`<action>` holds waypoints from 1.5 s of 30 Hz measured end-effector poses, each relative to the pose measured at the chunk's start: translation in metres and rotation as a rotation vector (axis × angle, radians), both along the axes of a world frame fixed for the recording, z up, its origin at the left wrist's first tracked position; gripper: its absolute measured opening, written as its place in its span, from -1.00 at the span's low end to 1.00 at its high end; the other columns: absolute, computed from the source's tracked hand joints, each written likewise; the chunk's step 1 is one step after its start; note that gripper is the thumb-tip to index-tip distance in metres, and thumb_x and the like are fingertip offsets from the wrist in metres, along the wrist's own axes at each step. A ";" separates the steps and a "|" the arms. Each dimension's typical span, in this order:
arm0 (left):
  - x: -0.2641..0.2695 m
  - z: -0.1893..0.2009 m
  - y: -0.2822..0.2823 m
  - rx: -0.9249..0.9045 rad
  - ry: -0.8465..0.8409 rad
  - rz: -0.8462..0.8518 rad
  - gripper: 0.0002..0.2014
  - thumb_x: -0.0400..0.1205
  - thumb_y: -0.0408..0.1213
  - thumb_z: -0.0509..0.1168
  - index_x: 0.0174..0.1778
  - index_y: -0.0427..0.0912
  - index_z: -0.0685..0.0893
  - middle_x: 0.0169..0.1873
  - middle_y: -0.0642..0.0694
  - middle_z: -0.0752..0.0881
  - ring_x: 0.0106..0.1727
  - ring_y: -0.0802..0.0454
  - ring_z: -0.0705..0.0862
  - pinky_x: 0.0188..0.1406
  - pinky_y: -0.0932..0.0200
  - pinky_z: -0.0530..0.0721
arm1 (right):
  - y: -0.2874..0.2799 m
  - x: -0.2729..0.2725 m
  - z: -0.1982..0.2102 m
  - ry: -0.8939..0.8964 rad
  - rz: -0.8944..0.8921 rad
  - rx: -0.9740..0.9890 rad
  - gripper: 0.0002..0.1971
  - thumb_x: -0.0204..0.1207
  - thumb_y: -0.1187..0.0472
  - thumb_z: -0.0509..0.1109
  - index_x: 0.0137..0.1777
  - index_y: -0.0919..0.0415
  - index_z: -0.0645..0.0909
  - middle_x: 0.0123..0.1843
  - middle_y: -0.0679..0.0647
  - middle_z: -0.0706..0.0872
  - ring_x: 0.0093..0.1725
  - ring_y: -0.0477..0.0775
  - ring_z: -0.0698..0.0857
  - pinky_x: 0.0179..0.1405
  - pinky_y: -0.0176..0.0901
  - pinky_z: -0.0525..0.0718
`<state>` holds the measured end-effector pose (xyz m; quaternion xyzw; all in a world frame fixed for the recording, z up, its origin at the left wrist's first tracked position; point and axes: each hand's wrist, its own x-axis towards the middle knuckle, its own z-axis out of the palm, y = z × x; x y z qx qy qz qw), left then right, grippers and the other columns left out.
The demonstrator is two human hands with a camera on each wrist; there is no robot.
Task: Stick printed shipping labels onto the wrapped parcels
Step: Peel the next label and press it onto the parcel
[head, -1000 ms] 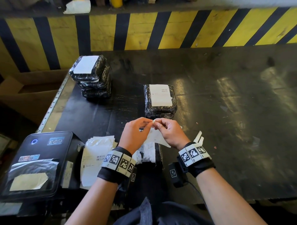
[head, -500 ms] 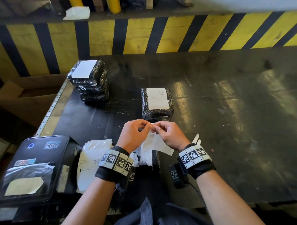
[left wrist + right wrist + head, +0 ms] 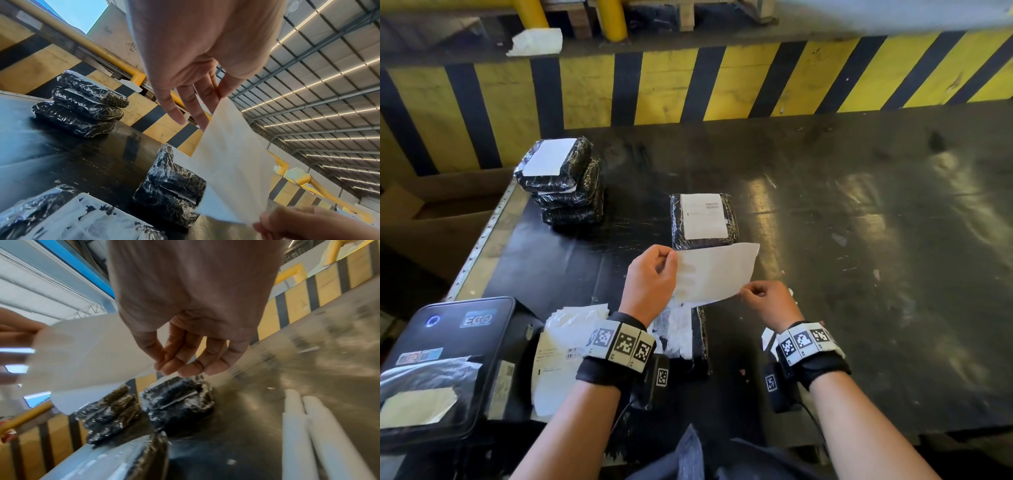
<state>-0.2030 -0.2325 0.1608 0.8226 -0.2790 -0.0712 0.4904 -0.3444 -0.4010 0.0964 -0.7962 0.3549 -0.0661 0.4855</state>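
Both hands hold a blank-looking white label sheet (image 3: 717, 274) in the air over the black table (image 3: 859, 274). My left hand (image 3: 671, 257) pinches its upper left corner, and my right hand (image 3: 744, 293) pinches its lower right corner. The left wrist view shows the left fingers (image 3: 195, 105) on the sheet (image 3: 232, 162). Seen from the right wrist, my right fingertips (image 3: 170, 368) nip the sheet's (image 3: 92, 353) edge. Below the hands lies a black wrapped parcel (image 3: 698, 342) with torn white paper on top. Just beyond sits a labelled parcel (image 3: 703, 219).
A stack of three labelled black parcels (image 3: 565, 185) stands at the table's back left. A black label printer (image 3: 438, 359) and a pile of printed labels (image 3: 558, 356) lie at the near left. Rolled white backing strips (image 3: 304, 434) lie right of my right hand. A cardboard box (image 3: 431, 219) sits off the left edge.
My hands were pinched together at one corner of the sheet; they have drawn apart, the left up and the right down to the right, and the sheet now spreads between them.
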 end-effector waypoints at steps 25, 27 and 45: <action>-0.015 0.021 0.025 -0.083 -0.105 0.274 -0.89 0.71 -0.25 0.21 -0.03 -0.18 0.62 -0.25 -0.01 0.66 -0.30 0.21 0.59 -0.36 0.48 0.50 | -0.063 -0.069 -0.010 -0.025 -0.303 -0.055 -0.70 0.55 0.13 0.26 -0.35 0.27 0.63 -0.38 0.15 0.65 -0.34 0.11 0.56 -0.30 -0.09 0.48; -0.021 0.016 0.028 -0.080 -0.092 0.284 -0.89 0.71 -0.24 0.21 -0.05 -0.16 0.61 -0.23 -0.05 0.68 -0.25 0.09 0.62 -0.30 0.35 0.55 | -0.062 -0.066 -0.009 -0.015 -0.263 -0.093 -0.67 0.50 0.09 0.32 -0.45 0.23 0.53 -0.48 0.08 0.55 -0.44 0.07 0.47 -0.38 -0.11 0.44; -0.043 0.005 0.062 -0.126 -0.022 0.219 -0.87 0.68 -0.17 0.27 -0.16 0.15 0.62 -0.22 0.07 0.74 -0.16 0.27 0.70 -0.10 0.37 0.66 | 0.012 0.019 0.021 -0.109 0.098 0.247 -0.73 0.67 -0.05 0.27 -0.13 0.07 0.67 -0.12 0.08 0.78 -0.28 -0.01 0.69 -0.21 -0.08 0.66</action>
